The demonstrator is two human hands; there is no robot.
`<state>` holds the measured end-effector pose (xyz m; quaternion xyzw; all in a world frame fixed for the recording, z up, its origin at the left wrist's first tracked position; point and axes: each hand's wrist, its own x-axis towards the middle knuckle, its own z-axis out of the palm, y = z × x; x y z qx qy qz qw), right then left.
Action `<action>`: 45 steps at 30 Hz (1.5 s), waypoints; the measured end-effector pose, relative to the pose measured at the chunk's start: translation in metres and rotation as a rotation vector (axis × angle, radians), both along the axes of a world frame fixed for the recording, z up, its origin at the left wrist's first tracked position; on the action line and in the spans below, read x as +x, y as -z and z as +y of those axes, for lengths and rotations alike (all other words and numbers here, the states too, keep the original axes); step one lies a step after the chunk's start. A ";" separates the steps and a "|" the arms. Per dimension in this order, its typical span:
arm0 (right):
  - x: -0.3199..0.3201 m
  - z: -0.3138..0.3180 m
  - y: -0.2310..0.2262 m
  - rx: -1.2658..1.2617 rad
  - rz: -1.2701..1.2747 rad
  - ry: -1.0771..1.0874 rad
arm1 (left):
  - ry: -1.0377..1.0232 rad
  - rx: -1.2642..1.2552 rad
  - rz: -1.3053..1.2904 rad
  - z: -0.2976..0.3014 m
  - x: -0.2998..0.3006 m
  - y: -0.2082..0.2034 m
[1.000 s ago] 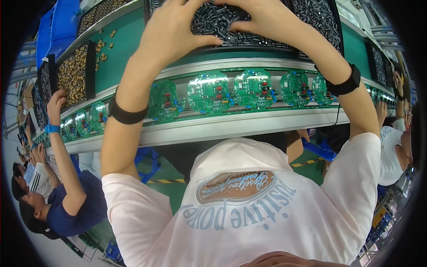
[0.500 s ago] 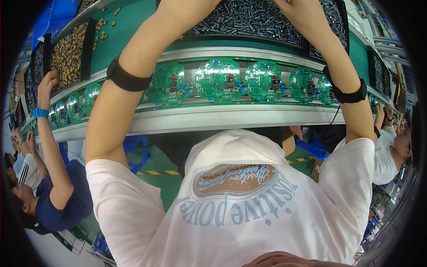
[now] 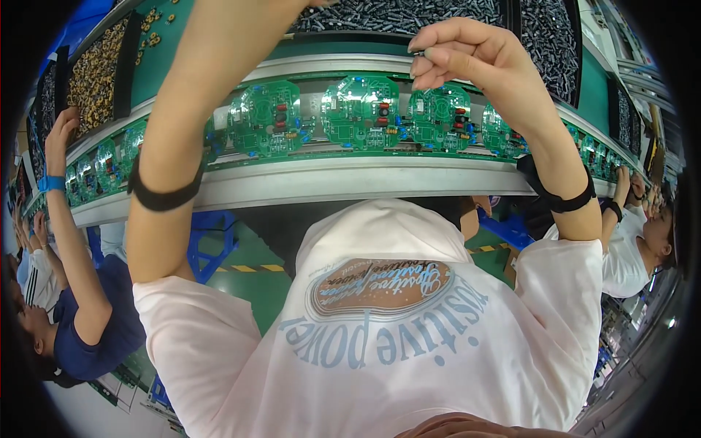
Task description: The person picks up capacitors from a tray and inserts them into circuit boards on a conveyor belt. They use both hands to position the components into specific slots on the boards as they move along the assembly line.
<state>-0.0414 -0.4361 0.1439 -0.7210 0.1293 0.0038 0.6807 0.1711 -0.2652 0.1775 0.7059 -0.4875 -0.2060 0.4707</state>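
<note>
My right hand (image 3: 467, 58) hovers above the near edge of the black tray (image 3: 350, 36), its thumb and fingertips pinched on a small dark component (image 3: 418, 53). Its exact kind is too small to make out. My left hand (image 3: 252, 18) is at the top edge, left of the tray, with most of its fingers cut off by the frame. Small dark cylindrical components (image 3: 409, 14) fill the tray. Below my hands runs a row of green circuit boards (image 3: 359, 113) carrying red, blue and black parts. Both forearms wear black bands.
A metal rail (image 3: 350, 175) borders the boards on my side. At the left, a bin holds yellowish components (image 3: 95, 66), some loose on the green surface. A co-worker's hand (image 3: 62, 125) is near that bin. Another person (image 3: 628, 244) sits at the right. Blue stools (image 3: 208, 241) stand below.
My right hand has come back from over the tray toward the boards, pinching a component. My left arm has shifted left. The view has shifted slightly.
</note>
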 end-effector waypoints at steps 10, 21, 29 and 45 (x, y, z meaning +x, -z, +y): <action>0.003 0.010 0.019 -0.287 -0.139 -0.117 | -0.108 0.148 0.186 0.060 -0.004 0.003; 0.028 0.044 -0.002 -0.718 -0.053 -0.096 | 0.085 0.101 0.119 0.095 0.021 0.046; 0.024 0.036 0.017 -0.839 -0.197 -0.085 | 0.145 0.106 0.209 0.092 0.027 0.056; 0.027 0.042 0.024 -0.926 -0.428 -0.092 | -0.059 0.301 0.546 0.081 0.006 0.019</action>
